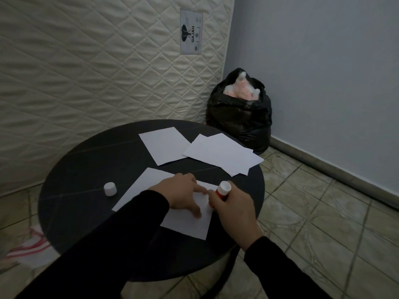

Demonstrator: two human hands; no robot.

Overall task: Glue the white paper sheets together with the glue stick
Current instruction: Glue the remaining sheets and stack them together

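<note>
On the round black bench (75, 190), the left hand (183, 194) presses spread fingers flat on a white sheet (187, 223). Right hand (233, 210) has its grip closed around the red glue stick (221, 192), tip down on that sheet's edge. White cap (110, 188) stands apart; more sheets (220, 154) lie farther back.

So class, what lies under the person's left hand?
The left hand presses flat on a white paper sheet on the black table. The paper beneath the palm is hidden.
</note>
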